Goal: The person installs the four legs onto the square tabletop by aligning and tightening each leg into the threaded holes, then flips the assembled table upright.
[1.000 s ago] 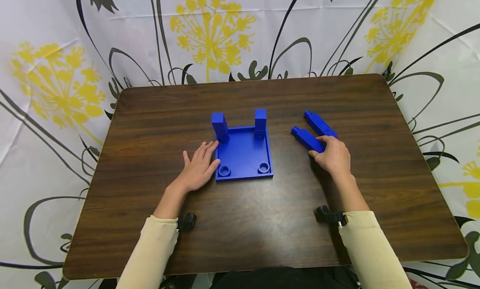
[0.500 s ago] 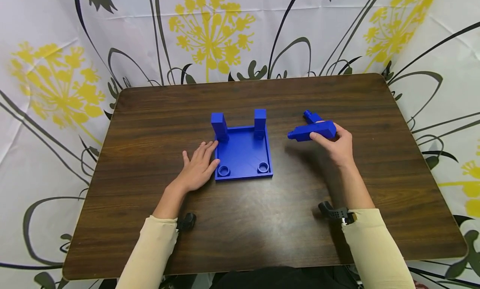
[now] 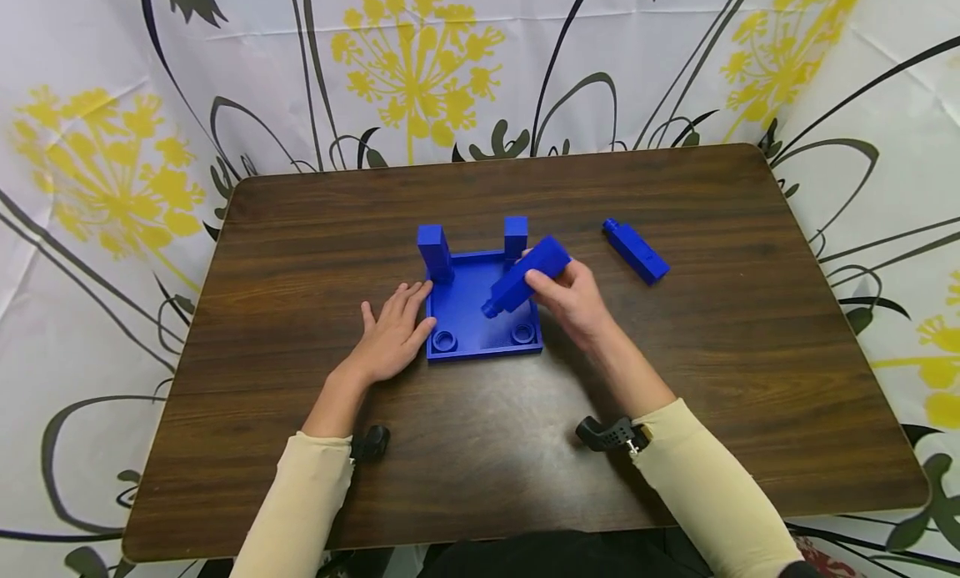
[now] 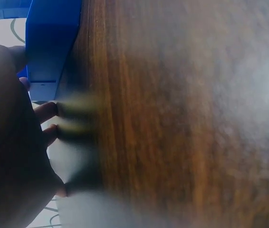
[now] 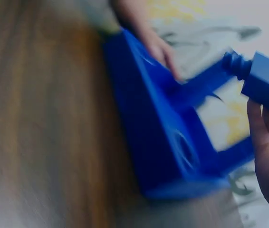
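A square blue tray (image 3: 480,346) lies on the table, with two blue posts (image 3: 433,248) upright at its far corners and two round sockets at its near corners. My left hand (image 3: 390,336) rests flat with spread fingers against the tray's left edge; the left wrist view shows its fingers (image 4: 48,112) by the blue wall. Above the tray's right half, my right hand (image 3: 573,299) grips a blue leg (image 3: 528,276) tilted, its threaded tip pointing down and left. In the right wrist view that leg (image 5: 267,83) is held clear of the tray (image 5: 139,128).
Another blue leg (image 3: 636,253) lies on the brown wooden table (image 3: 337,219) to the right of the tray. A patterned cloth (image 3: 262,44) hangs behind the table and along both sides.
The right hand has lifted one leg from the right side and carried it left over the tray, turning its tip toward the near left. The left hand has stayed at the tray's edge.
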Demonstrator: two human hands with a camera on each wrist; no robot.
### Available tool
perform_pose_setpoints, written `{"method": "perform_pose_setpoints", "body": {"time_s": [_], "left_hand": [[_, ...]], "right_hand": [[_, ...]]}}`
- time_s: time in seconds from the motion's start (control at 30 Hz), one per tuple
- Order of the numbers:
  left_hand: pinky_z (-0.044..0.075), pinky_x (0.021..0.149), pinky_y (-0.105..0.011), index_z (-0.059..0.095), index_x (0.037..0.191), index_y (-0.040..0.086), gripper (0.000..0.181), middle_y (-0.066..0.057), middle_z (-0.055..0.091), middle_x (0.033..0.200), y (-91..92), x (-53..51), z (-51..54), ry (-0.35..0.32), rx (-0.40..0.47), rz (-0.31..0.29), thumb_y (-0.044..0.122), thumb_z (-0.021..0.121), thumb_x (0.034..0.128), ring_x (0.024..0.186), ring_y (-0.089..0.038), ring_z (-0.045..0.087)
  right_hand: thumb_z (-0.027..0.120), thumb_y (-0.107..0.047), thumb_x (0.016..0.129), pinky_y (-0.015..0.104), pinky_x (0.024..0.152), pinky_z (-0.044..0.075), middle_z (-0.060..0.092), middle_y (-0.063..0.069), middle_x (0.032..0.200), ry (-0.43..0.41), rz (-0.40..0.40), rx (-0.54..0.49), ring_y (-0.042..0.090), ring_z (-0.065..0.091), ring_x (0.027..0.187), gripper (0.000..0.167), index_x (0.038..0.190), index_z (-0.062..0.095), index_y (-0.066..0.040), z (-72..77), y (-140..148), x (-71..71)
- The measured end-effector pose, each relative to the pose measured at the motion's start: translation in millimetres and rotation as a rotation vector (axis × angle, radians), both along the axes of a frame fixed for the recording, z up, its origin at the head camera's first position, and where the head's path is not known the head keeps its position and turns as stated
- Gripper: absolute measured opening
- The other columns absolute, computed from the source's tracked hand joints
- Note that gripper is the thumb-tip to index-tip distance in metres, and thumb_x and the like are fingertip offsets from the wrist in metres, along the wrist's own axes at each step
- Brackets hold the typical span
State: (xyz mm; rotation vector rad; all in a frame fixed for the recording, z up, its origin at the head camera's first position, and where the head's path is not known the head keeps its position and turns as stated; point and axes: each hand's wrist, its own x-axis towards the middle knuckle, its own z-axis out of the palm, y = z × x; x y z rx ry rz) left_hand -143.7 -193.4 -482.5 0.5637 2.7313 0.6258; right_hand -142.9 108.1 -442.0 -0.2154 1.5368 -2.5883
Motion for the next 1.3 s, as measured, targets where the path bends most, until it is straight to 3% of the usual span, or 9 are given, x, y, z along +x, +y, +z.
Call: {"method": "perform_pose_setpoints", "body": {"time_s": [0.13, 0.2, 0.4, 0.53, 0.7, 0.83, 1.07, 1.3], "left_hand": [[-0.010, 0.103, -0.073, 0.012, 0.159, 0.025, 0.062, -0.009, 0.017, 0.162, 0.8, 0.2, 0.0, 0.000, 0.002, 0.005, 0.049, 0.031, 0.1051, 0.149, -0.030, 0.003], [-0.010, 0.103, -0.073, 0.012, 0.159, 0.025, 0.061, -0.009, 0.017, 0.162, 1.1, 0.2, 0.1, 0.000, 0.005, 0.007, 0.048, 0.032, 0.1053, 0.149, -0.030, 0.004], [-0.010, 0.102, -0.074, 0.010, 0.159, 0.026, 0.062, -0.010, 0.016, 0.162, 0.8, 0.3, -0.8, -0.001, 0.005, 0.001, 0.051, 0.028, 0.1050, 0.149, -0.030, 0.003], [-0.010, 0.102, -0.073, 0.008, 0.159, 0.027, 0.062, -0.009, 0.016, 0.162, 0.0, 0.7, -0.7, -0.001, -0.002, -0.003, 0.052, 0.026, 0.1050, 0.149, -0.031, 0.003], [-0.008, 0.102, -0.075, 0.009, 0.159, 0.024, 0.061, -0.010, 0.016, 0.162, -1.2, 0.6, -1.0, 0.013, -0.009, -0.015, 0.050, 0.024, 0.1056, 0.149, -0.032, 0.003], [-0.009, 0.101, -0.075, 0.010, 0.159, 0.024, 0.060, -0.009, 0.015, 0.162, -1.6, 0.4, -0.9, 0.018, 0.001, -0.017, 0.048, 0.025, 0.1059, 0.149, -0.033, 0.003], [-0.010, 0.101, -0.075, 0.011, 0.159, 0.023, 0.058, -0.008, 0.014, 0.163, -2.2, 0.7, -0.2, 0.011, 0.008, -0.019, 0.036, 0.029, 0.1064, 0.149, -0.033, 0.004], [-0.010, 0.101, -0.074, 0.012, 0.159, 0.024, 0.056, -0.007, 0.015, 0.162, -1.8, 0.2, 0.0, 0.010, 0.003, -0.012, 0.035, 0.029, 0.1063, 0.149, -0.032, 0.004]], "right_hand": [[0.066, 0.005, 0.088, 0.030, 0.087, 0.051, 0.069, 0.015, 0.109, 0.084, 0.046, 0.267, 0.018, 0.066, 0.100, 0.033, 0.120, 0.059, 0.011, -7.5, -33, -2.5], [0.068, 0.007, 0.087, 0.032, 0.088, 0.051, 0.068, 0.020, 0.112, 0.142, 0.070, 0.351, 0.020, 0.066, 0.101, 0.034, 0.119, 0.059, 0.012, -10.0, -45, -3.7], [0.071, 0.005, 0.086, 0.041, 0.089, 0.052, 0.062, 0.025, 0.120, 0.221, 0.190, 0.426, 0.029, 0.063, 0.110, 0.039, 0.122, 0.058, 0.012, -8.1, -65, -4.2], [0.074, -0.006, 0.087, 0.036, 0.089, 0.052, 0.064, 0.017, 0.118, 0.279, 0.247, 0.546, 0.026, 0.063, 0.111, 0.039, 0.122, 0.060, 0.006, -3.9, -71, -4.0], [0.076, -0.015, 0.088, 0.028, 0.090, 0.051, 0.067, 0.008, 0.116, 0.419, 0.291, 0.695, 0.017, 0.064, 0.109, 0.041, 0.123, 0.061, -0.001, -1.9, -77, -5.4], [0.075, -0.017, 0.088, 0.025, 0.090, 0.049, 0.066, 0.006, 0.116, 0.490, 0.337, 0.755, 0.013, 0.062, 0.108, 0.039, 0.121, 0.061, -0.004, -1.1, -81, -7.3], [0.074, -0.016, 0.089, 0.028, 0.092, 0.049, 0.065, 0.006, 0.119, 0.512, 0.447, 0.820, 0.020, 0.062, 0.111, 0.040, 0.124, 0.058, -0.006, 2.5, -87, -8.6], [0.075, -0.010, 0.087, 0.027, 0.092, 0.048, 0.063, 0.009, 0.124, 0.533, 0.463, 0.791, 0.021, 0.060, 0.115, 0.049, 0.130, 0.055, -0.003, 2.4, -88, -10.9]]}}
